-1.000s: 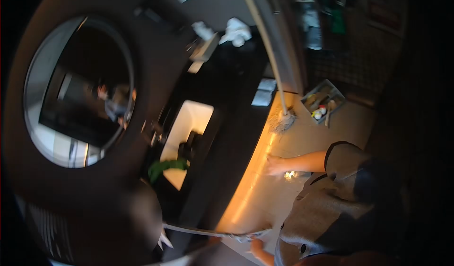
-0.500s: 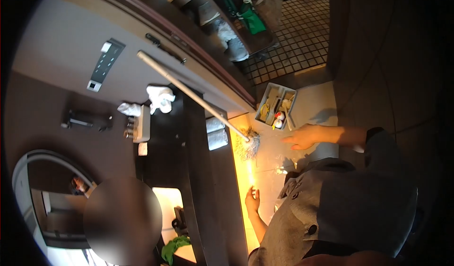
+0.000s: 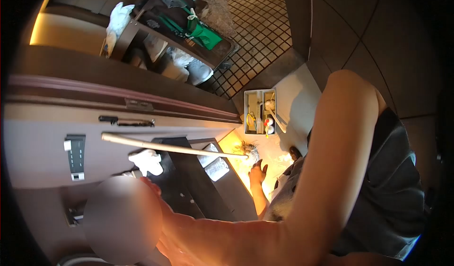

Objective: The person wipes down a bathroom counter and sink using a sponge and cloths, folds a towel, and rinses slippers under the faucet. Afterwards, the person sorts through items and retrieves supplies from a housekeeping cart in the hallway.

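Observation:
My left hand [image 3: 257,174] is low near the lit floor, fingers apart, just beside the shaggy head [image 3: 247,148] of a long-handled mop; I cannot tell whether they touch. The mop's pale stick [image 3: 175,148] leans across the dark counter towards the wall. Bent up high at the elbow, my right arm [image 3: 336,148] crosses close in front of the camera. My right hand [image 3: 208,235] is very near the lens, its fingers partly covered by a blurred disc, so what they do is hidden.
A grey caddy [image 3: 246,110] with bottles and a brush stands on the floor by the doorway. Beyond it are a grid-tiled floor [image 3: 257,25] and a cart [image 3: 208,53] with bags and a green cloth. A white cloth [image 3: 146,162] and rolled towels [image 3: 216,167] are at the counter.
My right hand has risen from above the floor near the caddy to close by the camera. My left hand appears nearer the mop head. The view has turned and shifted towards the doorway.

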A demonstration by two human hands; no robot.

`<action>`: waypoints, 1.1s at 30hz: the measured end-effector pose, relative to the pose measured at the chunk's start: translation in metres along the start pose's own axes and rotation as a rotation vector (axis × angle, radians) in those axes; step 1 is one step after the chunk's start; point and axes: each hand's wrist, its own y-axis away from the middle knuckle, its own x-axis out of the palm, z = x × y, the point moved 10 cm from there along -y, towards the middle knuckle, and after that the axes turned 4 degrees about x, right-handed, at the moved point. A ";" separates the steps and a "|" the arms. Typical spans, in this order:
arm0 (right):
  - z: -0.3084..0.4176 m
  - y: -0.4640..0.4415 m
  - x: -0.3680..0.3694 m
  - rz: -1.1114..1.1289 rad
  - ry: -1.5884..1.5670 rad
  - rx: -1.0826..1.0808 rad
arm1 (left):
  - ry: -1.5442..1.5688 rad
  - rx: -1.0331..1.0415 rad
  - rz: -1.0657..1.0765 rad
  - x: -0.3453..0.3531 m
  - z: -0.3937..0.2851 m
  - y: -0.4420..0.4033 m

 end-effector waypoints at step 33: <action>-0.659 0.181 0.313 -0.035 -0.391 0.442 | 0.393 -0.040 -0.838 -0.546 -0.095 -0.350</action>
